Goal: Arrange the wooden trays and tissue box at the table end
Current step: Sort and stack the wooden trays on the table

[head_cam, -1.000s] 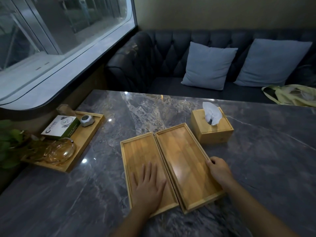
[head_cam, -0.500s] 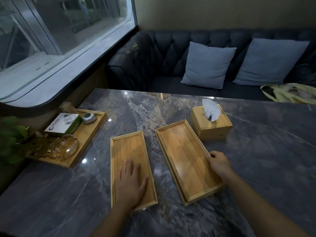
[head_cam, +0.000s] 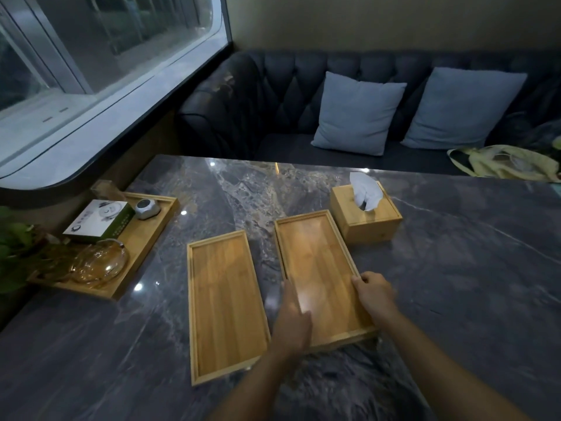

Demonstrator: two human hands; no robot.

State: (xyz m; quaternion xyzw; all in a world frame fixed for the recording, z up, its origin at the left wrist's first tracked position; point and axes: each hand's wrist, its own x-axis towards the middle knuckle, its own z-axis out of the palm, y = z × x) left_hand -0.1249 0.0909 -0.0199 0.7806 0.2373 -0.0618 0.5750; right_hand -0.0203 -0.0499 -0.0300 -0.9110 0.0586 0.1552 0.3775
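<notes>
The rectangular light-wood tray (head_cam: 318, 262) lies between the hands. The right hand (head_cam: 375, 294) grips its right rim, and the left hand (head_cam: 291, 325), blurred, lays straight fingers along its left rim. A second matching wooden tray (head_cam: 224, 299) lies just left of it, untouched.

A second ago the trays lay rim to rim, my left hand (head_cam: 293, 323) flat in the left tray (head_cam: 226, 302). That tray has since slid leftward, and a strip of bare bench (head_cam: 267, 268) now separates it from the right tray (head_cam: 318, 268). My left hand has come off it and crossed to the right tray's left rim, its fingers (head_cam: 287, 291) blurred.
</notes>
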